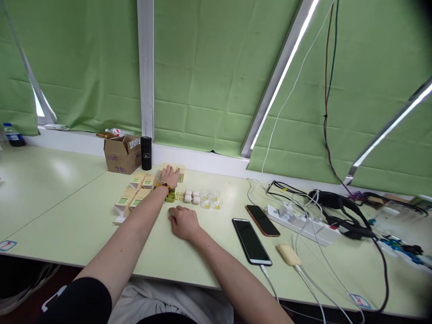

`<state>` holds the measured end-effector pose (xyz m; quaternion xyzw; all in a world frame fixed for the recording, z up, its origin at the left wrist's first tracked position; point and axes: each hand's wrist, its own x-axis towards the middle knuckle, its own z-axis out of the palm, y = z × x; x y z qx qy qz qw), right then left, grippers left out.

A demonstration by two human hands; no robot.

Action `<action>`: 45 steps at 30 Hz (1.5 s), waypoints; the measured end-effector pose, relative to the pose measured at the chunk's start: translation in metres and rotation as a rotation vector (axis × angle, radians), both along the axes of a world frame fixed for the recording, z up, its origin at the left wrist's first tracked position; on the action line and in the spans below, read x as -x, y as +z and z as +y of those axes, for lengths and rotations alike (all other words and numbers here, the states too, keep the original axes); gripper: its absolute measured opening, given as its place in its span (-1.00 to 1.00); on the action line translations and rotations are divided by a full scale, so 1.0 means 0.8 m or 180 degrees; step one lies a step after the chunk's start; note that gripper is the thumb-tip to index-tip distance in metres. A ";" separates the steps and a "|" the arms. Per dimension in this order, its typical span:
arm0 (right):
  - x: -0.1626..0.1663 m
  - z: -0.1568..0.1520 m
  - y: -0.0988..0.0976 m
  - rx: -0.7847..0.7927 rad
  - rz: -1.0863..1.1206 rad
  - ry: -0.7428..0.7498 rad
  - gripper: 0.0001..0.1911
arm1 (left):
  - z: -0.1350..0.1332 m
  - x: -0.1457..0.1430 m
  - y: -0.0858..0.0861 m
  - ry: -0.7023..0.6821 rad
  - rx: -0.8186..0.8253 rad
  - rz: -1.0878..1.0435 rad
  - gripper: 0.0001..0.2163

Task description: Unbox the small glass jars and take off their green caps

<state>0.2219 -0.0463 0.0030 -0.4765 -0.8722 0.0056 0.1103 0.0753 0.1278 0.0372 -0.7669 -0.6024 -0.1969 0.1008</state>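
Observation:
My left hand [170, 176], with a beaded bracelet at the wrist, reaches over small cream boxes [181, 174] at the back. Its fingers are spread and touch the boxes; I see no firm grip. My right hand [184, 221] rests on the table with its fingers curled in and nothing visible in them. Between the hands lie green pieces [170, 196], tiny yellowish pieces [179, 195], pale pink and white pieces [191, 197] and clear round cases [211, 200] with yellow spots. More cream boxes with green windows [124, 200] stand left of my left forearm.
A cardboard box [122, 155] and a black tumbler [146, 153] stand at the back. To the right lie two phones [252, 241], [263, 220], a yellow case [289, 254], a white power strip [302, 225], tangled cables and a black headset strap [344, 211]. A bottle [14, 136] stands far left.

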 end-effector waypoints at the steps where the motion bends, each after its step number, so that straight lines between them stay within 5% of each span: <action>1: 0.001 0.000 0.001 0.0021 -0.0008 -0.0012 -0.75 | 0.002 0.000 0.000 -0.0036 -0.0019 -0.0040 -0.63; 14: 0.002 0.001 -0.001 0.0017 0.0019 0.0006 -0.72 | 0.003 -0.011 0.009 -0.0411 -0.0065 -0.0383 -0.74; 23: -0.003 0.003 0.002 0.0082 0.0268 0.0037 -0.69 | -0.043 -0.011 0.055 -0.0603 -0.0237 -0.0937 -0.75; 28: -0.019 0.021 -0.001 0.0356 0.1103 -0.0129 -0.67 | -0.101 0.007 0.059 -0.1197 -0.0022 -0.2364 -0.70; 34: -0.036 0.052 0.005 0.1458 0.2597 -0.0259 -0.73 | -0.163 0.030 0.036 -0.1650 0.0660 -0.3564 -0.61; 38: -0.046 0.058 0.012 0.1767 0.3116 -0.0107 -0.68 | -0.179 0.030 0.018 -0.1667 0.1060 -0.3875 -0.56; 45: -0.062 0.038 -0.001 0.2866 0.4855 0.0648 -0.61 | -0.183 0.015 -0.004 -0.1735 0.0634 -0.3683 -0.59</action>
